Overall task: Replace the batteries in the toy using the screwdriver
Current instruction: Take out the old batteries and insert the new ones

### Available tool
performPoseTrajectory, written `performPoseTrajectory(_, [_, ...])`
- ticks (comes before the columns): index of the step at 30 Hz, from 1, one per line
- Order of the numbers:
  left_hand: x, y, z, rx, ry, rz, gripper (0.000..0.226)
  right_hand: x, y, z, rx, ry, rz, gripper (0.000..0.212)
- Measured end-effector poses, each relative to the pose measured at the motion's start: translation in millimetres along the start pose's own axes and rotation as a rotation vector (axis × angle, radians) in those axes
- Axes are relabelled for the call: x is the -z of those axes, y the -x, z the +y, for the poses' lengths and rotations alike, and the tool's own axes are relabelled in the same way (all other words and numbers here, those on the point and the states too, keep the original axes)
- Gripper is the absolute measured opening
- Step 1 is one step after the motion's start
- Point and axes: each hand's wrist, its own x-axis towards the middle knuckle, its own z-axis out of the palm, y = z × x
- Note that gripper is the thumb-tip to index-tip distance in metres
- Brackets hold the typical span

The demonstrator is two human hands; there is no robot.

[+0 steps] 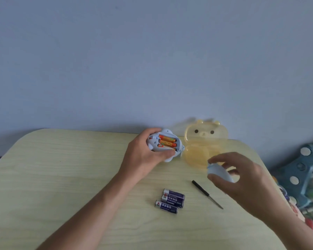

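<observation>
Your left hand (145,152) cradles the toy (165,145) belly-up, exposing orange batteries (167,141); your right hand (242,175) pinches the cover (219,173), keeping the compartment clear.

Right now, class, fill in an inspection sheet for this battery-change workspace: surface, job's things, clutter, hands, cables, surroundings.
Surface: pale wood-grain table.
Job's things: toy open, three orange batteries inside; three purple batteries and screwdriver lying on the table; battery cover off.
Clutter: yellow bear-shaped case, open, behind the toy.
Hands: left hand grips the toy; right hand holds the battery cover.
Cables: nothing seen.
Surroundings: plain wall; colourful toys at right.
</observation>
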Motion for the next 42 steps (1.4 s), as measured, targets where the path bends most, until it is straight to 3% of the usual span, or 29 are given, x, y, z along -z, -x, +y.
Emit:
performPoseTrajectory(10, [4.1, -2.2, -6.0, 0.001, -0.027, 0.007, 0.071, -16.9, 27.9, 26.2, -0.003, 0.082, 0.023, 0.032])
performPoseTrajectory(16, [5.5, -3.7, -5.3, 0.024, -0.009, -0.009, 0.068, -13.3, -6.6, 0.6, 0.257, 0.13, 0.05, 0.023])
performPoseTrajectory(21, [7.1, -7.8, -7.6, 0.039, 0.014, 0.009, 0.066, -47.3, -80.2, -31.7, 0.392, 0.1, -0.076, 0.024])
performPoseTrajectory(25, [8.9, -9.3, -8.7, 0.038, 0.008, -0.01, 0.067, -63.9, -113.5, -41.6, 0.378, 0.201, -0.172, 0.038])
performPoseTrajectory(29, [9.2, -10.0, -9.3, 0.039, 0.034, -0.026, 0.067, -64.5, -121.0, -48.9, 0.414, 0.354, -0.261, 0.051])
performPoseTrajectory(34, [9.4, -10.9, -9.7, 0.047, 0.029, -0.03, 0.06, -67.1, -132.4, -45.7, 0.492, 0.338, -0.307, 0.049])
performPoseTrajectory(42, [13.8, -16.0, -11.4, 0.068, 0.059, -0.058, 0.066, -54.2, -143.7, -50.9, 0.549, 0.349, -0.448, 0.051])
